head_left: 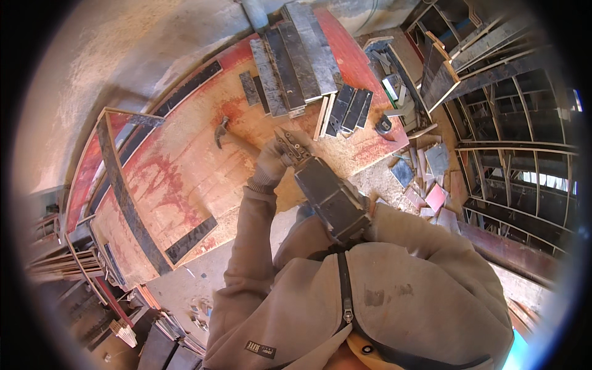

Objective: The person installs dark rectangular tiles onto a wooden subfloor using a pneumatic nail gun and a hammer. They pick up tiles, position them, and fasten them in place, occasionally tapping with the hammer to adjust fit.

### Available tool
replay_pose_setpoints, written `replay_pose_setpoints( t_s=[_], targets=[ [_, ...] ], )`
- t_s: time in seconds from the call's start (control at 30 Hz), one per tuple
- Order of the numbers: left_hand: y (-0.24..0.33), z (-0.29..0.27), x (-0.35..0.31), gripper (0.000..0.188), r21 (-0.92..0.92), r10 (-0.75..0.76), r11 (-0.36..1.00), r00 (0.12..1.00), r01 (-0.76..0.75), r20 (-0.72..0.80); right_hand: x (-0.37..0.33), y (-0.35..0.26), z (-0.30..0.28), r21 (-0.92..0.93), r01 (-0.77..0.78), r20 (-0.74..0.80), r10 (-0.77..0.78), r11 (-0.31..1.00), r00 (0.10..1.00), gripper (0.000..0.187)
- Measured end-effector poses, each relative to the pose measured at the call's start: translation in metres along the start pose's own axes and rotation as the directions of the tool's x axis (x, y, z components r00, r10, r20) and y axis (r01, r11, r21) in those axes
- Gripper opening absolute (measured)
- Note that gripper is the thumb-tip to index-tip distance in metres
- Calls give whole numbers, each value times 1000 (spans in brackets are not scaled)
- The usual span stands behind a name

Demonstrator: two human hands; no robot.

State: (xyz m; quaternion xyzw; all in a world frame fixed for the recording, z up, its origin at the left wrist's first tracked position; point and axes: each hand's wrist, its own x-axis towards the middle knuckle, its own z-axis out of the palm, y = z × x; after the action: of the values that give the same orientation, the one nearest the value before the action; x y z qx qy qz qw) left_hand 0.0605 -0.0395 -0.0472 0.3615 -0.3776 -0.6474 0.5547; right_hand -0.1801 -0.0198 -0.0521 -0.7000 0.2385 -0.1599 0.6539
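Observation:
My left hand point(271, 161), in a light knitted glove, is closed at the table's near edge. A dark piece with small round spots or holes point(295, 147) shows at its fingers; its kind I cannot make out. A claw hammer point(243, 143) has its head on the table, and its wooden handle runs to my left hand; whether the hand grips it is unclear. A stack of short dark-faced boards point(327, 191) is held tilted in front of my body. My right hand point(365, 202) is at the stack's right side, its fingers mostly hidden behind the boards.
The reddish-stained worktable point(157, 179) carries an angled wooden frame point(114, 169) at left. Long dark planks point(287, 58) lie at the back, short dark pieces point(350, 110) and a tape measure point(383, 125) farther right. Wood offcuts point(425, 185) cover the floor at right, beside stacked frames point(518, 148).

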Motion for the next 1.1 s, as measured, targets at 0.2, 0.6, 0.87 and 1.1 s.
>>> replay_pose_setpoints(
  t_s=[0.2, 0.6, 0.87, 1.1],
  targets=[
    [-52, -36, 14, 57, -224, -206, 954, 979, 198, -11, 17, 51, -18, -229, 30, 79, -13, 973, 997, 31],
    [-99, -68, 15, 68, -308, -294, 911, 955, 274, -20, 38, 83, -90, -534, -257, -137, 217, 806, 966, 40],
    [-90, -62, 17, 78, -358, -323, 892, 943, 275, -83, 136, 202, -151, -755, -508, -462, 213, 414, 861, 57],
    [-94, -66, 15, 79, -357, -321, 897, 940, 263, -114, 132, 131, -149, -445, -449, -472, 223, 775, 853, 33]
  ],
)
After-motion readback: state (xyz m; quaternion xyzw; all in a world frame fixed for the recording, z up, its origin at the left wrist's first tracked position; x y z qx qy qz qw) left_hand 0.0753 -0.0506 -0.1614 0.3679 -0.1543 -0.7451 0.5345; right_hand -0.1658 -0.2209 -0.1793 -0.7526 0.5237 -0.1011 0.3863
